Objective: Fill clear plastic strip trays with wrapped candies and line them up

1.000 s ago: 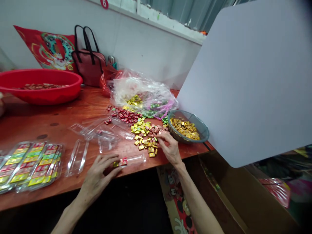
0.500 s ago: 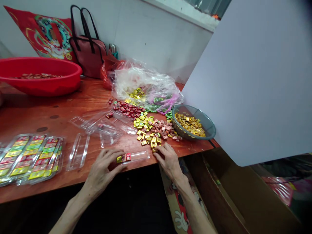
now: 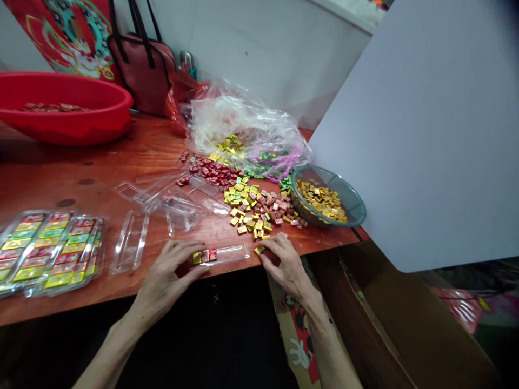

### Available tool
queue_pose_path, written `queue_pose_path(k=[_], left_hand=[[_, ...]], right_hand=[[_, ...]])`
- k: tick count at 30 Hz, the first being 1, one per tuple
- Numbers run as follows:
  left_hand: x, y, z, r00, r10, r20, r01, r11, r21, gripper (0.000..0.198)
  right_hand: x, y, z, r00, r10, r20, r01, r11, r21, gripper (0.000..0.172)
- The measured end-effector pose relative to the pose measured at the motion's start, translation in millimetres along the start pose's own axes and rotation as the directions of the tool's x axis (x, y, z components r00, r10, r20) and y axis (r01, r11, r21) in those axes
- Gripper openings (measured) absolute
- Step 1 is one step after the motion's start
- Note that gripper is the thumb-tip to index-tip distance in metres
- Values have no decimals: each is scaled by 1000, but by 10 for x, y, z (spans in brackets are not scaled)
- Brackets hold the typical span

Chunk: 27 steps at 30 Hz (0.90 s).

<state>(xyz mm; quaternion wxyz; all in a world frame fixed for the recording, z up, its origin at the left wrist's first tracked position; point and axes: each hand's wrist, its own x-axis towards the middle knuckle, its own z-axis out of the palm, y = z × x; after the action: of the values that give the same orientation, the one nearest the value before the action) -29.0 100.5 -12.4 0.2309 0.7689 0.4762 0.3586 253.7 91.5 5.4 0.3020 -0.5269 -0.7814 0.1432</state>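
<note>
My left hand (image 3: 162,278) grips the left end of a narrow clear plastic tray (image 3: 233,253) at the table's front edge, thumb on the near side and fingers on the far side. A short row of small foil-wrapped pieces (image 3: 206,256), yellow, pinkish and red, lies in its left part; the tray's right part holds none. Just off its right end, my right hand (image 3: 286,266) pinches a gold foil-wrapped piece (image 3: 258,250) between thumb and fingers. Beyond that hand spread loose yellow pieces (image 3: 244,194), pinkish-brown pieces (image 3: 275,206) and red pieces (image 3: 217,172).
Several empty clear trays (image 3: 132,237) lie left of centre, and filled trays (image 3: 52,254) are at the far left. A grey bowl (image 3: 357,216) of gold pieces stands at right. Behind are a clear plastic bag (image 3: 227,116), a red basin (image 3: 68,127) and a handbag (image 3: 141,70).
My right hand has drawn the gold piece slightly away from the loose pile, near the tray's right end. My left hand still holds the tray. The view has tilted a little downward.
</note>
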Motion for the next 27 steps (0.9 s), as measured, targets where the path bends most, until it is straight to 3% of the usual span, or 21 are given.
queue_pose_path(k=[7,13,19,27], left_hand=[[-24,0,26,1000,12,-19,-12,1000,24,34],[-22,-7,57,997,49,-62,-47,998,48,34],[-23,1,59,994,63,-86,-60,997,45,32],[-27,-22,72,996,52,-78,-50,998,27,33]], right_hand=[[10,13,9,1000,6,-6,-6,1000,25,4],[43,-328,275,993,65,-101,-44,979,198,4],[203,-520,653,982,5,-191,-12,999,-36,17],[160,-542,687,980,-8,-200,5,1000,-13,12]])
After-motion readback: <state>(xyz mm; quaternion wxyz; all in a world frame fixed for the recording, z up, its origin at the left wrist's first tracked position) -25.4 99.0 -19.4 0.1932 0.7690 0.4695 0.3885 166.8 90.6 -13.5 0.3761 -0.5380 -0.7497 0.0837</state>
